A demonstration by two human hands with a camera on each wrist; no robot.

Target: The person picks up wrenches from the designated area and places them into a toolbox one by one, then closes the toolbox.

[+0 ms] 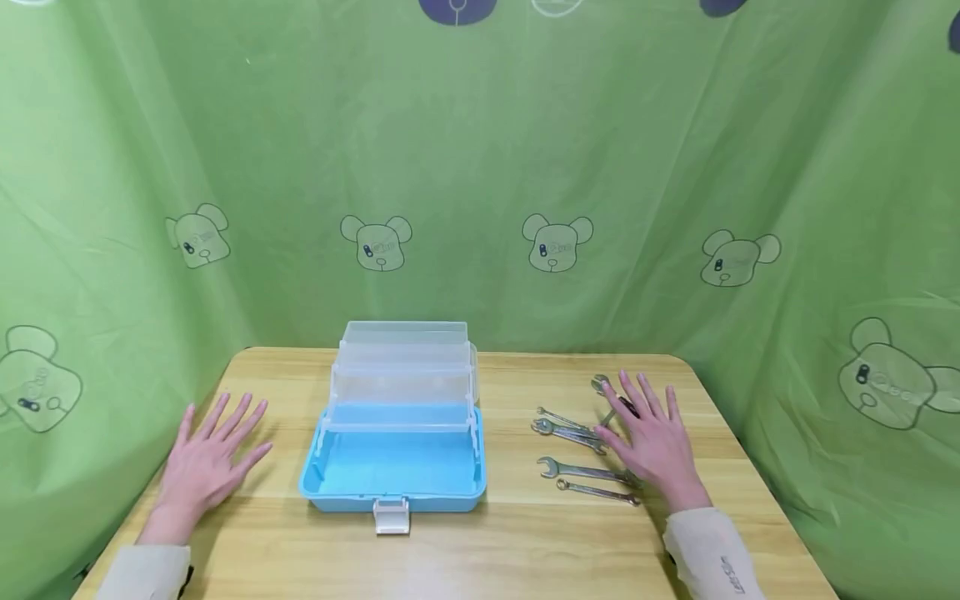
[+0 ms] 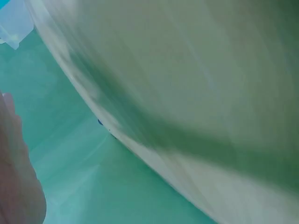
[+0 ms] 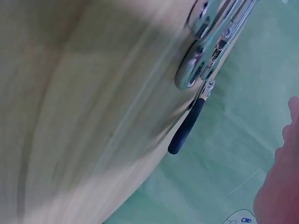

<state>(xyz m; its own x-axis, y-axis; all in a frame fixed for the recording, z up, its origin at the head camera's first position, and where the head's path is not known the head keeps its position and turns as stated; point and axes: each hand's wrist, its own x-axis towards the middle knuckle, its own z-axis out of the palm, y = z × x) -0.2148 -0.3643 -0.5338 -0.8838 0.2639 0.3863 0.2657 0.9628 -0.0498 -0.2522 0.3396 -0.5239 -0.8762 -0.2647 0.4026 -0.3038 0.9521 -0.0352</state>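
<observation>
My left hand (image 1: 206, 467) is spread flat over the left of the table, fingers straight, holding nothing. To its right stands a light-blue toolbox (image 1: 393, 503), its translucent tiered trays (image 1: 405, 383) raised at the back and its white latch (image 1: 392, 518) hanging down in front. Fingers spread, my right hand (image 1: 652, 437) is over the right ends of several metal wrenches (image 1: 585, 471) and grips none. An adjustable-looking wrench (image 1: 599, 382) lies partly hidden behind it; its dark handle (image 3: 187, 128) shows in the right wrist view. Whether the right hand touches any tool, I cannot tell.
The wooden table (image 1: 450, 558) has rounded far corners. A green curtain (image 1: 480, 167) printed with bear heads hangs behind it and along both sides. Wrenches lie between the toolbox and the right hand.
</observation>
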